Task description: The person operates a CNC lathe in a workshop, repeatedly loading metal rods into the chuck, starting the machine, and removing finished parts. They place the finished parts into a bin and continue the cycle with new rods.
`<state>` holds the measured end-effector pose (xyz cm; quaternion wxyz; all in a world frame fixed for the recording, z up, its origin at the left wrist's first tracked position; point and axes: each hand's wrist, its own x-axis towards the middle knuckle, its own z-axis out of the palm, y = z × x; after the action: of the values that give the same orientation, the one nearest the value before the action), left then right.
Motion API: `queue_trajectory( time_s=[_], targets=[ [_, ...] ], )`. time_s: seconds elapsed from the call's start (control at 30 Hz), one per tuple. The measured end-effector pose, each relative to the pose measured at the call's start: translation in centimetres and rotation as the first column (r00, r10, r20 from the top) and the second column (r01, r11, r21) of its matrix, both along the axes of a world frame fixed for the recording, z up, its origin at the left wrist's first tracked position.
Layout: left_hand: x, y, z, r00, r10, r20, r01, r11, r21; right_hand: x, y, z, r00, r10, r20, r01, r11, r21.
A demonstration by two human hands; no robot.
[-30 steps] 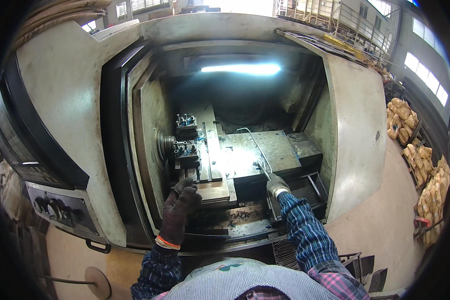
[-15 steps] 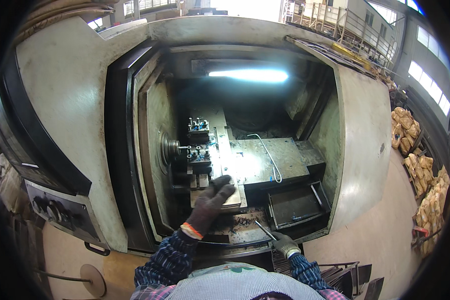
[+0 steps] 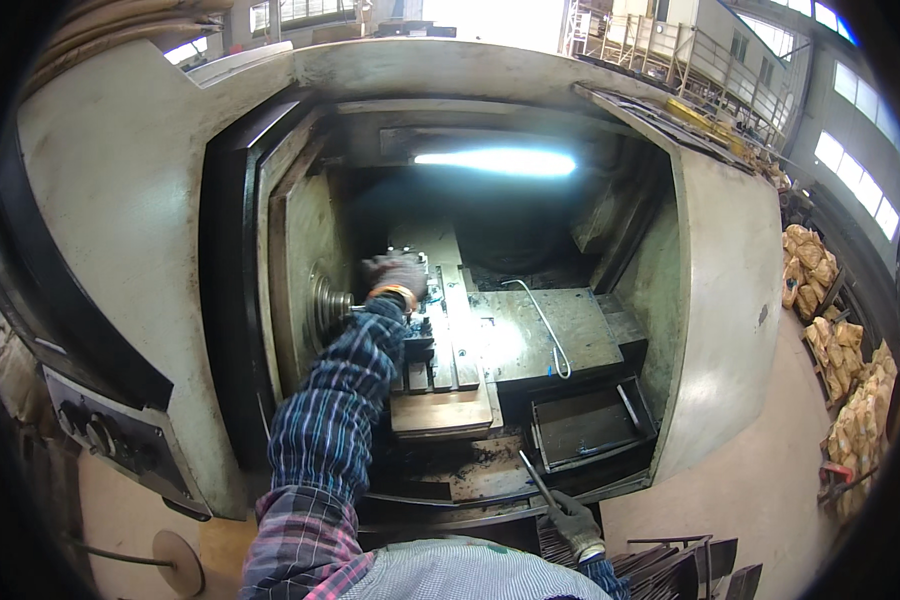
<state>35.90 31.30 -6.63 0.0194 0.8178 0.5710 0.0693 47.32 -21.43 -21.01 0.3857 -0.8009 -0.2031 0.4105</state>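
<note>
My left hand (image 3: 398,272), in a dark glove, reaches deep inside a lathe. It lies over the rear tool block (image 3: 406,250), whose bolt heads show just beyond it; its fingers are too blurred to read. Left of my sleeve is the round spindle chuck (image 3: 332,304). The front tool block is mostly covered by my forearm. At the lathe's front edge, my right hand (image 3: 573,525), in a grey glove, is closed around a thin metal rod (image 3: 537,478) that points up and away. Both blocks sit on a slotted metal slide (image 3: 455,335).
A bent white hook rod (image 3: 545,325) lies on the flat metal cover (image 3: 595,345). In front of that is a dark chip tray (image 3: 585,425). The door frame (image 3: 240,300) borders the opening on the left, above a control panel (image 3: 120,435). Metal bars (image 3: 670,570) stand at lower right.
My left hand has moved forward and left, from above the near end of the slide to the rear tool block. My right hand still grips the rod, slightly lower in view.
</note>
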Motion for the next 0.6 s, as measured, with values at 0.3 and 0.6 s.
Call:
queue_trajectory(
  time_s=[0.3,0.6],
  targets=[
    [-10.7,11.2,-10.9,0.650,-0.243,-0.720,0.056,0.960,-0.273,-0.6,-1.2,3.0,0.994,-0.055,-0.092,0.056,0.998,0.006],
    [0.8,5.5,-5.6,0.796,-0.606,-0.020,0.543,0.727,-0.421,1.4,4.1,1.6,0.971,0.152,0.185,-0.186,0.965,0.184]
  ],
)
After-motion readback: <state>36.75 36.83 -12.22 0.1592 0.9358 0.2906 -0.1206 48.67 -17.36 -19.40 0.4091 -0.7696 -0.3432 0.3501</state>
